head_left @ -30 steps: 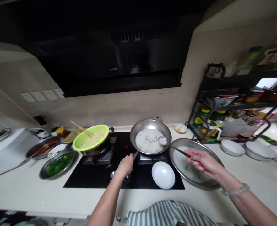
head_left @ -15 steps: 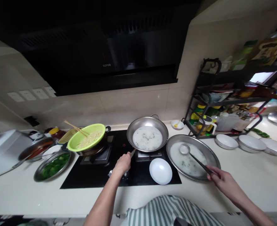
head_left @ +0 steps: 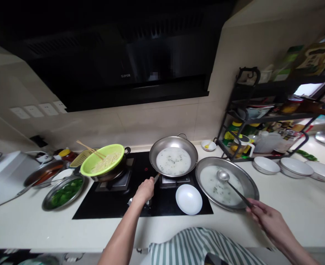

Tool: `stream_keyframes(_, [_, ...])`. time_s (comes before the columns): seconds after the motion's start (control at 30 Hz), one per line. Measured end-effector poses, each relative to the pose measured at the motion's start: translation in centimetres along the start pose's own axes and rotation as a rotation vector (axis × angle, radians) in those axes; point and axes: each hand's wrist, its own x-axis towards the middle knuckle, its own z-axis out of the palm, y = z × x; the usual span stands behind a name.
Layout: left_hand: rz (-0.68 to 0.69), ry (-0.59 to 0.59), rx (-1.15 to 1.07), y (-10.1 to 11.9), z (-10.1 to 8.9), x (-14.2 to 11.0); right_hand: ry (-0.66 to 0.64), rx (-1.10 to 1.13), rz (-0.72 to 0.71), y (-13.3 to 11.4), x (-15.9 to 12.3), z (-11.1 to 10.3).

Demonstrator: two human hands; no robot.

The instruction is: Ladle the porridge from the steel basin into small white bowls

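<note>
counter [head_left: 303, 215] | bowls [head_left: 295, 168] by rack [head_left: 278, 119] | hob [head_left: 104, 206] | white plate [head_left: 189, 199] near wok [head_left: 192, 152]

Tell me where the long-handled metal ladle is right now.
In the head view, right of centre, the long-handled metal ladle is in the right hand, its bowl over the wide round steel pan beside the black hob.

I'm standing in a kitchen: a black range hood [head_left: 118, 62] is hanging above a cooktop [head_left: 104, 206], a steel pan [head_left: 173, 142] is holding milky liquid [head_left: 173, 165], a rack [head_left: 282, 118] is carrying bottles [head_left: 231, 134] and jars [head_left: 291, 106], and white bowls [head_left: 266, 167] are sitting along the pale surface [head_left: 27, 232].
</note>
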Motion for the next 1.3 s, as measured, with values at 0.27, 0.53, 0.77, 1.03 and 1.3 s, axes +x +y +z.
stream_keyframes(0.27, [0.007,0.009,-0.007,0.2,-0.3,-0.2,-0.198,0.492,0.178,-9.4,-1.1,1.4])
stream_keyframes(0.53, [0.002,0.013,-0.011,0.2,-0.1,-0.2,-0.491,-0.122,-0.162,-13.4,2.1,9.8])
stream_keyframes(0.77, [-0.012,0.022,-0.031,0.4,-0.4,-0.6,-0.458,-0.430,-0.431,-14.2,5.3,15.6])
stream_keyframes(1.03, [-0.016,0.015,-0.052,0.6,-0.6,-0.8,-0.521,-0.257,-0.182,-14.3,4.6,16.7])
stream_keyframes(1.3, [0.010,0.017,-0.065,0.3,-0.3,-0.5,-0.523,0.008,-0.011,-15.0,2.9,14.0])
